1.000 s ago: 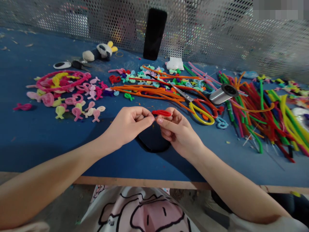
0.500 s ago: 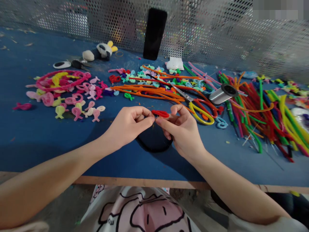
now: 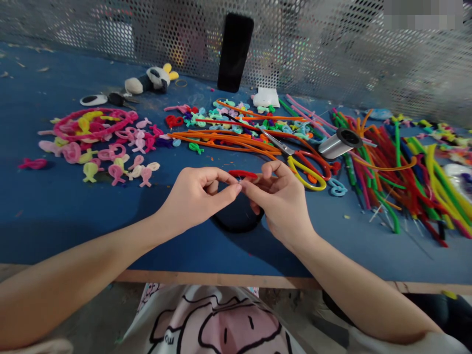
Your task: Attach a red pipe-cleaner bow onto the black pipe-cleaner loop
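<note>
Landmark scissors (image 3: 291, 159): passage near-right, toward table edge (image 3: 221, 279); right hand (image 3: 285, 201) blocks near-left, orange stems (image 3: 236, 141) left, spool (image 3: 332, 146) right; pieces (image 3: 303, 129) behind, apparently dense.

The red loop (image 3: 243, 174) looks fuzzy, the perforated panel (image 3: 302, 54) metallic.

One left hand (image 3: 201, 194) and one right hand (image 3: 283, 204) were in view, with one red loop (image 3: 242, 174). There were also one black band (image 3: 238, 229), one pair of scissors (image 3: 292, 163), one spool (image 3: 332, 145), one phone (image 3: 236, 53), one toy (image 3: 143, 82), one white packet (image 3: 267, 98) and one pink ring (image 3: 132, 117). The pastel pieces (image 3: 116, 173) numbered well over ten; the orange stems (image 3: 228, 140) and mixed stems (image 3: 393, 169) overlapped too much for an exact count.
</note>
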Action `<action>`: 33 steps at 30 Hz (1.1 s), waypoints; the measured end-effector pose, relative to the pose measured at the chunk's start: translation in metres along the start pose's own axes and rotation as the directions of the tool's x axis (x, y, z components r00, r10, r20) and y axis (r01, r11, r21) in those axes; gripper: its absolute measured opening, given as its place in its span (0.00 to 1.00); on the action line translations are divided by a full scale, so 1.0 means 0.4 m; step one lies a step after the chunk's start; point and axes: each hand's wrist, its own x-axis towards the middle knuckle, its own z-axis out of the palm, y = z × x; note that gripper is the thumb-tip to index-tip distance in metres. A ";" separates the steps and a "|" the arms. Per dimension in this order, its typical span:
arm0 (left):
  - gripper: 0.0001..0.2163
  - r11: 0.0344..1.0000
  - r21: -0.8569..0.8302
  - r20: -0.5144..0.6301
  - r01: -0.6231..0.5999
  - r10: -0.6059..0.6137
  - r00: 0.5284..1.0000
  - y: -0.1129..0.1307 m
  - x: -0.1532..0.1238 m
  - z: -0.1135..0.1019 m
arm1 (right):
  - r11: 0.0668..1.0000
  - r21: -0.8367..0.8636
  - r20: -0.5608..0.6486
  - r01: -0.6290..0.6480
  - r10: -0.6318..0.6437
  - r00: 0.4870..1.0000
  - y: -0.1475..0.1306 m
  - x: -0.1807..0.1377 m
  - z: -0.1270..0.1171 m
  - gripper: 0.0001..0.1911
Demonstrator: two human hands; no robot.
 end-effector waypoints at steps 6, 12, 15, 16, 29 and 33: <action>0.10 0.978 -0.175 0.025 0.113 -0.110 0.994 -0.002 0.007 0.006 | 1.000 -0.018 0.026 0.010 -0.010 1.000 0.002 0.003 -0.005 0.25; 0.09 0.846 -0.471 0.090 0.251 -0.237 0.967 -0.011 0.014 0.016 | 0.992 -0.072 0.038 0.102 -0.100 0.994 -0.009 0.002 -0.001 0.21; 0.09 0.843 -0.476 0.083 0.249 -0.239 0.967 -0.012 0.014 0.018 | 0.958 -0.175 0.021 0.227 -0.227 0.974 -0.018 -0.003 -0.003 0.14; 0.09 0.847 -0.471 0.078 0.248 -0.240 0.968 -0.012 0.015 0.018 | 0.930 -0.230 0.017 0.287 -0.291 0.956 -0.022 -0.005 -0.005 0.11; 0.10 0.939 -0.276 0.036 0.204 -0.202 0.979 0.001 0.011 0.012 | 0.210 -0.668 0.468 0.713 -0.626 0.623 -0.037 0.009 -0.030 0.07; 0.11 0.955 -0.235 0.035 0.183 -0.180 0.983 0.000 0.013 0.010 | 0.104 -0.678 0.526 0.728 -0.624 0.579 -0.031 0.020 -0.044 0.06</action>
